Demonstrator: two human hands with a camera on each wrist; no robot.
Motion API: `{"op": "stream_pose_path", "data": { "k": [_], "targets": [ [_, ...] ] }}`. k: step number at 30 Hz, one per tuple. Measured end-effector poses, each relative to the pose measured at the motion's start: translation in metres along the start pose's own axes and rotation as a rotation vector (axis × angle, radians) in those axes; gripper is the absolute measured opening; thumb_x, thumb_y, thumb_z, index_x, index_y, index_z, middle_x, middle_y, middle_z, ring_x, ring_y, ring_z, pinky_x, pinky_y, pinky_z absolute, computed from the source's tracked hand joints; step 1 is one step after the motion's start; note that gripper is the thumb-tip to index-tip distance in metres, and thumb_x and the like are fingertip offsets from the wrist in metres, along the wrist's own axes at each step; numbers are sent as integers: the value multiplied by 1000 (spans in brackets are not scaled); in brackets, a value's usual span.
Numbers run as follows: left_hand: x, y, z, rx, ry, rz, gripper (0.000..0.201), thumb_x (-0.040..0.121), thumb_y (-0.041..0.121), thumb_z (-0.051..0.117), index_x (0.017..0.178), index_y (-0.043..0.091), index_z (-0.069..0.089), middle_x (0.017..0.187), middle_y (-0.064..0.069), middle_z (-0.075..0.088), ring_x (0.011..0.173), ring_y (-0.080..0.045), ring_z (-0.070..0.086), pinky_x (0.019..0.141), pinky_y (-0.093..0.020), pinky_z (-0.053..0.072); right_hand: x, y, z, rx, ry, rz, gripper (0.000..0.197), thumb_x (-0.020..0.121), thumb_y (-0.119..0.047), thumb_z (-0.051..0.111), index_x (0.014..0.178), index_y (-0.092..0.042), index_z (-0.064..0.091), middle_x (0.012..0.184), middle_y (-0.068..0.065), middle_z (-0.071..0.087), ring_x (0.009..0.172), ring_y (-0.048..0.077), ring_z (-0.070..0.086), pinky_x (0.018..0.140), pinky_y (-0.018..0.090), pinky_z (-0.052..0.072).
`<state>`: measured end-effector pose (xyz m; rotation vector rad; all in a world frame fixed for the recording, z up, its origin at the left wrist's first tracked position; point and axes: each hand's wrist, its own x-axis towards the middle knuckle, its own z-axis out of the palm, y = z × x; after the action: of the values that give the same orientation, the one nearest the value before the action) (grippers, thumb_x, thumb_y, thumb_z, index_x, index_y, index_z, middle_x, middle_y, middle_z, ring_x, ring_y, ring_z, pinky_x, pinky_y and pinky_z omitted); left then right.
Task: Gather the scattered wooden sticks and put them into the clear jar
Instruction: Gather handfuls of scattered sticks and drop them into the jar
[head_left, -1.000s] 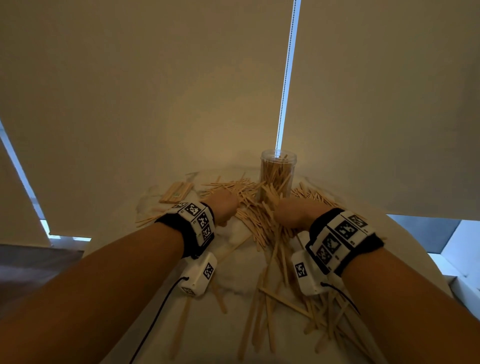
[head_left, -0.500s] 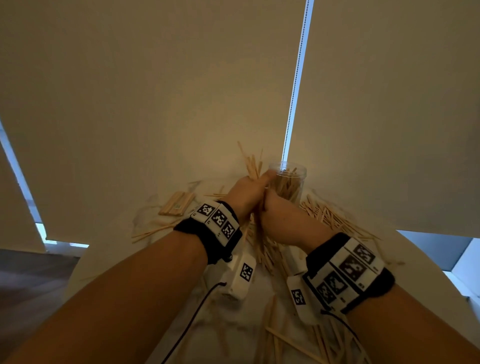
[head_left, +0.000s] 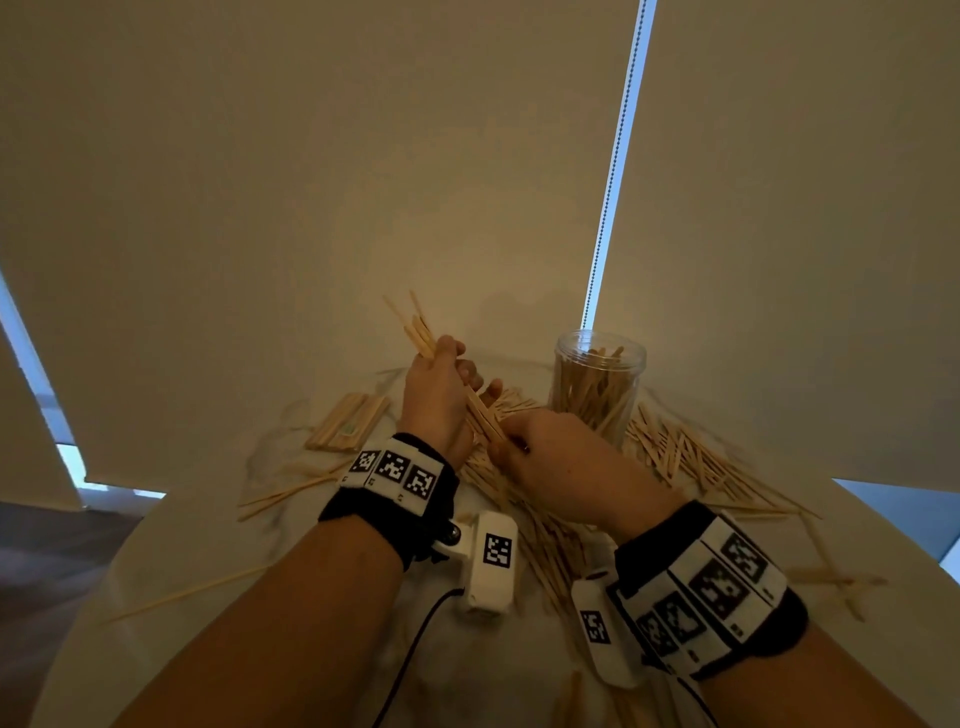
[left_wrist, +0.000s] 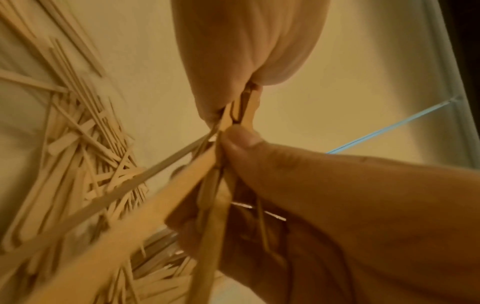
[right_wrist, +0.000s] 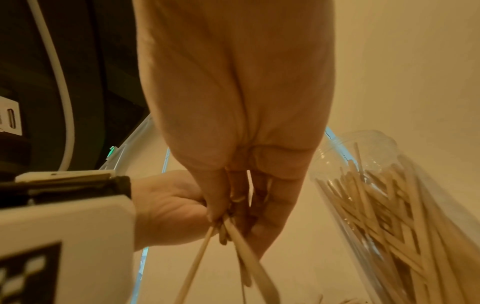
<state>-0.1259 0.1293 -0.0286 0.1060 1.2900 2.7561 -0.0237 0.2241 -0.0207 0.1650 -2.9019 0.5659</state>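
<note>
Both the left hand and right hand clench one bundle of thin pale wooden sticks, just left of the upright clear cylindrical plastic jar, part-filled with sticks.

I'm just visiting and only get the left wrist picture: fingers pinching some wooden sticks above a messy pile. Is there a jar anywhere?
Observer: Yes. The head view shows a clear jar standing upright on the table, to the right of both hands, with no lid on.
Operator: Is it empty?
Observer: No. The right wrist view shows many sticks inside, leaning against each other.
Operator: Who holds my bundle?
Observer: Both hands. The left hand grips the bundle higher up, with the tips poking out above it, and the right hand pinches the lower end.
</note>
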Motion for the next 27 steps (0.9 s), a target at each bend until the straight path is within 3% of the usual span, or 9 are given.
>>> {"op": "stream_pose_path", "data": {
  "k": [4,8,11,16,18,21,24,25,27],
  "targets": [
    [-2,3,7,-19,-37,73,21,107,26,41,90,13,46,57,4,36,45,-9,33,36,-19,30,4,8,0,-7,-55,40,37,102,-38,46,86,-9,63,78,7,64,68,17,56,59,28,42],
    [-3,11,12,-25,-50,172,24,107,29,41,89,14,48,56,5,35,42,-8,27,36,-19,21,4,10,-4,69,-162,39,36,102,-38,45,91,-12,67,86,6,71,77,21,66,73,36,53],
    [-1,20,14,-75,-33,222,28,107,32,41,86,14,48,55,5,31,42,-8,24,37,-20,20,1,7,-12,97,-181,41,28,101,-31,50,87,-13,66,80,3,67,73,19,63,70,34,50],
    [7,44,6,-185,78,319,31,107,35,39,85,15,46,56,6,33,44,-8,26,39,-22,25,-7,13,-30,8,-187,79,22,103,-28,44,91,-16,58,86,-2,60,77,11,55,65,24,42],
    [11,54,0,-194,144,340,33,106,39,39,84,16,45,56,6,35,44,-7,28,39,-22,25,-10,22,-38,22,-186,155,21,103,-21,43,96,-11,61,90,2,66,83,17,61,70,29,48],
    [14,54,-4,-149,192,307,35,105,42,42,79,17,45,55,7,37,42,-7,28,38,-21,24,-13,28,-53,165,-151,252,23,101,-8,40,95,-5,62,86,7,72,72,13,66,65,25,52],
    [8,38,0,24,99,188,37,101,49,46,79,19,46,56,8,36,41,-5,27,37,-21,24,-16,19,-61,374,-54,238,18,103,1,36,94,4,52,77,19,61,49,4,61,51,14,49],
    [4,32,4,105,43,134,39,98,55,48,81,20,47,57,8,37,42,-5,27,37,-21,24,-15,16,-61,382,-12,226,15,102,1,37,98,5,51,78,23,61,54,8,64,55,17,51],
    [-6,21,15,271,-84,48,49,88,68,53,86,20,49,63,6,41,45,-6,30,41,-21,27,-13,10,-54,347,38,210,16,102,-7,39,101,0,54,81,23,69,67,27,69,67,35,59]
  ]
}}
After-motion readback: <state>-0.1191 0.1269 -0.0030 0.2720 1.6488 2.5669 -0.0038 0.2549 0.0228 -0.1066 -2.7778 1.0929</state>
